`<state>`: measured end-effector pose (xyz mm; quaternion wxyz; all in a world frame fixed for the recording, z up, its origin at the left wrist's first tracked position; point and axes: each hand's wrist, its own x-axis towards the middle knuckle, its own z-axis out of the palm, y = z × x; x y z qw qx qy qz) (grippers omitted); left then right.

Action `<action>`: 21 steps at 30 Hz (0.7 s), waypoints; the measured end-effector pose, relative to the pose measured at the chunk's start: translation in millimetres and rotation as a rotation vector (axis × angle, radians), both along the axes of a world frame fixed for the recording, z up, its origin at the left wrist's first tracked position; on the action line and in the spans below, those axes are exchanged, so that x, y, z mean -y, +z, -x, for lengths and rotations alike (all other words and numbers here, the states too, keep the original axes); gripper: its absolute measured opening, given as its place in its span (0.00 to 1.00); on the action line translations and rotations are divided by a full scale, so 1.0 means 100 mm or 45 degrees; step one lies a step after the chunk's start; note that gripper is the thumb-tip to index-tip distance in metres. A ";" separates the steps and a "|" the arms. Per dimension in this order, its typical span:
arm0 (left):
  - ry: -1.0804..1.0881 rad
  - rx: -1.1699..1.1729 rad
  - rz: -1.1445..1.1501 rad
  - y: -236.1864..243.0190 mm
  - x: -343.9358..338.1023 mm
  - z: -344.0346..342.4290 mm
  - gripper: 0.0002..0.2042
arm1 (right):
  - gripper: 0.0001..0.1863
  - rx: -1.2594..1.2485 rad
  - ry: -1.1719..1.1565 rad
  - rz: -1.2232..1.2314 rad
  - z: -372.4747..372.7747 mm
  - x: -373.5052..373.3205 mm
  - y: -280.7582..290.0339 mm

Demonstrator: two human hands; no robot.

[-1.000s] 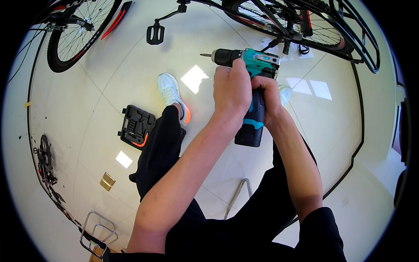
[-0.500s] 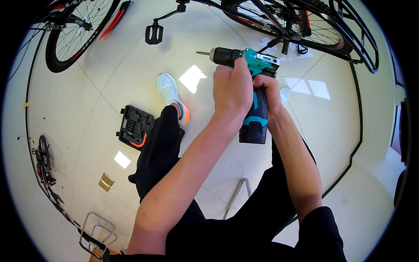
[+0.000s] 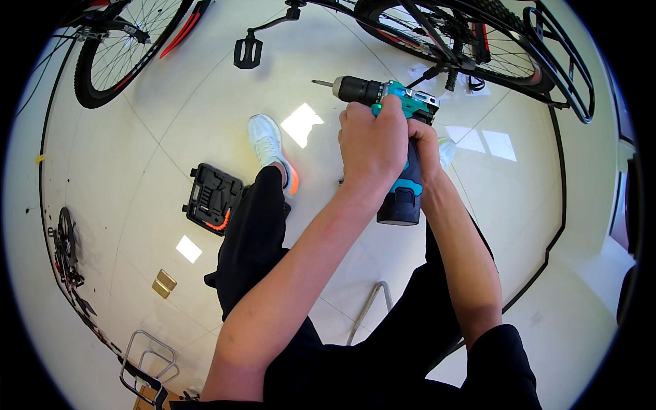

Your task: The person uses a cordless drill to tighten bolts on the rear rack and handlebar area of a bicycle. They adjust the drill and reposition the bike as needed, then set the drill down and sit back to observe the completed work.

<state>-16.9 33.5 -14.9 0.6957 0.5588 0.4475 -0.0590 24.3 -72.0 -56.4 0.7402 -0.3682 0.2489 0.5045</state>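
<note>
A teal and black cordless drill [image 3: 389, 123] sits in the upper middle of the frame, its dark chuck and short bit pointing toward the left edge and its black battery block hanging down toward the centre. The left hand [image 3: 372, 140] is wrapped over the top and near side of the drill body, fingers curled tight around it, and the right hand [image 3: 425, 147] grips the handle from the right, mostly hidden behind the left, so its fingers cannot be told apart. Compared with the earlier frames the drill has stayed at much the same spot and tilt, with both hands in the same clasp and only a slight shift of the bit tip. Below the hands, legs in black trousers run toward the lower edge, and a white shoe [image 3: 268, 143] with an orange heel lies left of the drill on the pale tiled floor [image 3: 164, 137]. Further left an open black tool case [image 3: 212, 198] rests flat, well apart from the hands. A bicycle [image 3: 478, 48] spans the top right, its rear wheel just above the drill and a pedal [image 3: 247, 51] in the upper middle; another wheel [image 3: 123, 48] fills the upper left. Bare floor lies between the bit and that wheel, and more to the right of the forearms
</note>
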 end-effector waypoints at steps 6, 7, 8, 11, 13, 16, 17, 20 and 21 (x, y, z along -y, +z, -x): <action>-0.012 -0.022 -0.003 0.01 -0.02 0.00 0.26 | 0.10 0.026 -0.040 0.128 0.02 -0.06 0.00; -0.008 -0.018 -0.005 0.01 -0.02 0.01 0.26 | 0.10 0.017 -0.028 0.109 0.02 -0.07 -0.01; -0.005 -0.013 -0.006 0.00 -0.03 0.01 0.26 | 0.10 0.007 -0.016 0.092 0.01 -0.05 -0.03; -0.013 -0.011 -0.008 -0.01 -0.04 0.01 0.27 | 0.10 -0.027 -0.009 0.058 0.00 -0.04 -0.08; -0.027 -0.012 -0.016 -0.01 -0.04 0.00 0.27 | 0.11 -0.026 -0.017 0.072 0.00 -0.05 -0.08; -0.038 -0.008 -0.020 -0.03 -0.05 0.01 0.27 | 0.12 0.010 -0.018 0.108 0.01 -0.09 -0.07; -0.038 -0.003 -0.006 -0.03 -0.05 0.01 0.27 | 0.12 0.020 -0.015 0.101 0.01 -0.08 -0.08; -0.061 -0.019 0.010 -0.06 -0.05 0.00 0.28 | 0.12 0.016 -0.013 0.081 0.00 -0.05 -0.11; -0.073 -0.030 0.012 -0.06 -0.05 0.00 0.28 | 0.12 0.008 -0.013 0.075 -0.01 -0.05 -0.12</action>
